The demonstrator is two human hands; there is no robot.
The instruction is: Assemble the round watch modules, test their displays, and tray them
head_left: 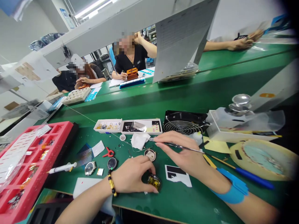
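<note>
Green bench, seen from the wearer's head. Left hand low at centre, fingers curled, thumb and forefinger closed about a small round module, dark with yellow-amber parts. Module sits tilted at the fingertips, near the bench's front edge; cannot tell whether it is clear of the surface. Beaded bracelet on that wrist.

Right hand above and to the right, closed in a pen-like grip on metal tweezers. Points lie close to a crumpled white wipe; contact cannot be made out. Blue band on that forearm.

Between the hands: an open round watch case, beyond the module; a torn black-and-white sheet to its right. Left of the left hand: a dark round watch part, a silver watch case, a small white square piece, a red clip, a syringe.

Behind the wipe, a white parts tray; to its right, a black fan. Red compartment tray far left. Across the bench, a person in a dark top, one hand at an orange block.
</note>
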